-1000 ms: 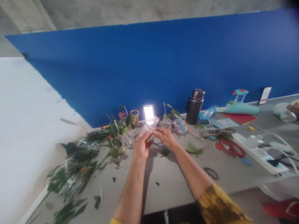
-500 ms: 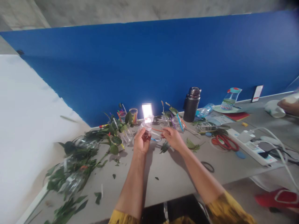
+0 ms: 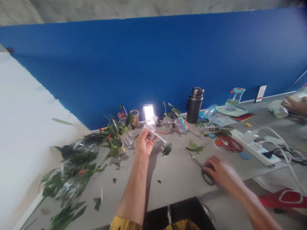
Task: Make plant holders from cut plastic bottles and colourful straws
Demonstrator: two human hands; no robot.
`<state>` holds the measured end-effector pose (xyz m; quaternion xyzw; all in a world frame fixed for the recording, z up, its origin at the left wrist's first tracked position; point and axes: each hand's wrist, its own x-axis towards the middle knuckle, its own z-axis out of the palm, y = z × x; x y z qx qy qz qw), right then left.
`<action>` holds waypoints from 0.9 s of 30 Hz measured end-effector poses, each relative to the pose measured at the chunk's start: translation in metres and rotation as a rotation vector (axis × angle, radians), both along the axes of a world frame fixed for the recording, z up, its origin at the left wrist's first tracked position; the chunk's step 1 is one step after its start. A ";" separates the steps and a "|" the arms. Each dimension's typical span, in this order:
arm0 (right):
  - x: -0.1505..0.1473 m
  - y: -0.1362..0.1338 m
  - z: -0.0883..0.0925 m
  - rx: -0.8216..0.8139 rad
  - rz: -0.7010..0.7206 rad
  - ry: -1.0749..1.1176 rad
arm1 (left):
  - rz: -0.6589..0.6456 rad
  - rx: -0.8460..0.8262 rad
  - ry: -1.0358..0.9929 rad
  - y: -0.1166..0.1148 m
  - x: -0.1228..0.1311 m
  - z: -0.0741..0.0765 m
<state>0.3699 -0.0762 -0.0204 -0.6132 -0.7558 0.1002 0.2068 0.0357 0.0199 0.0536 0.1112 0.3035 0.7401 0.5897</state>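
Observation:
My left hand point(image 3: 144, 143) is closed around a small clear plastic container point(image 3: 150, 126), partly washed out by a bright glare behind it. A white straw point(image 3: 160, 137) sticks out to the right of those fingers, with a dark green leaf point(image 3: 167, 149) near its end. At the front right, my right hand point(image 3: 217, 169) has its fingers curled on the handle of a pair of scissors point(image 3: 195, 160), whose blades point away to the left on the table. An orange straw point(image 3: 161, 132) lies just beyond my left hand.
Leafy cuttings and clear bottles point(image 3: 79, 172) crowd the left side. Cups with straws point(image 3: 134, 116) stand by the blue wall. A black thermos point(image 3: 195, 105), red-handled tool point(image 3: 229, 143) and power strip point(image 3: 255, 148) are to the right. Another person's hand point(image 3: 296, 105) is at far right.
My right hand has left the orange straw beside my left hand and moved right and nearer, onto the scissors. My left hand still holds the container.

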 end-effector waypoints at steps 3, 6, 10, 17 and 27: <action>-0.003 -0.005 0.003 0.019 -0.031 -0.007 | -0.020 -0.016 -0.008 -0.001 0.000 0.000; -0.005 -0.011 0.002 -0.100 -0.061 -0.027 | -0.036 -0.014 -0.026 -0.001 -0.001 0.000; -0.003 -0.018 -0.007 -0.162 -0.059 -0.007 | -0.039 -0.039 -0.066 -0.001 -0.001 0.001; 0.005 -0.018 0.002 -0.211 -0.024 -0.076 | -0.099 -0.039 -0.015 -0.005 -0.001 0.004; -0.002 -0.010 0.013 -0.365 0.167 0.788 | -0.230 0.090 0.408 -0.015 0.007 0.009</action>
